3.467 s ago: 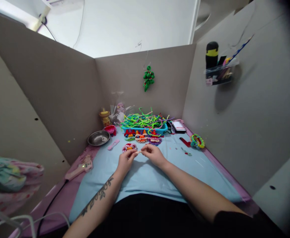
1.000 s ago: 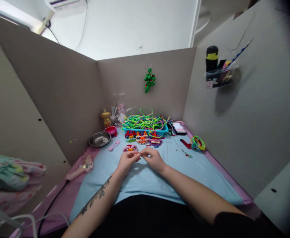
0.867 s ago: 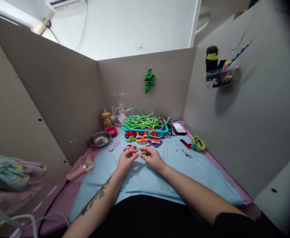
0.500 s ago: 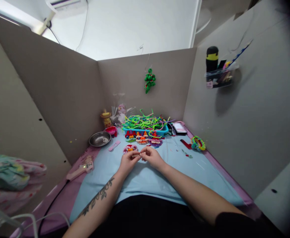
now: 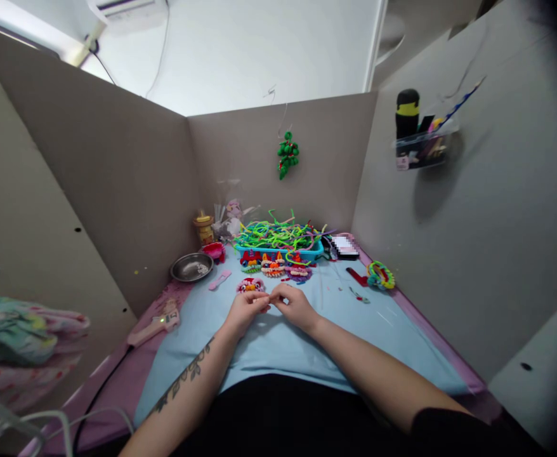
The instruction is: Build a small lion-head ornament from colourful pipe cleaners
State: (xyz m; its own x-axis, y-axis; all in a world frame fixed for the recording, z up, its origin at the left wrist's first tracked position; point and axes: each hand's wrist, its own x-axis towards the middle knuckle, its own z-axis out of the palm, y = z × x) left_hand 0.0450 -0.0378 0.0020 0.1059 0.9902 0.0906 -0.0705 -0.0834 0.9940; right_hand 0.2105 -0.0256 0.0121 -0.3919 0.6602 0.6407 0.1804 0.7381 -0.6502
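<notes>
My left hand (image 5: 244, 311) and my right hand (image 5: 294, 306) meet over the light blue mat (image 5: 278, 339), fingertips pinched together on a small pale piece between them that is too small to name. Just beyond my left fingers lies a pink and red pipe-cleaner figure (image 5: 250, 285). Three more colourful figures (image 5: 273, 264) sit in a row farther back. Behind them a blue tray (image 5: 278, 240) holds a heap of green, yellow and purple pipe cleaners.
A metal bowl (image 5: 191, 267) and a pink strip (image 5: 219, 279) lie at left, a pink glue gun (image 5: 152, 326) with a black cord nearer. A coiled multicolour ring (image 5: 380, 274) and a red tool (image 5: 354, 275) lie at right. Grey partition walls enclose the desk.
Both hands stayed together at the mat's middle, with only small finger movements on the piece. The camera tilted slightly.
</notes>
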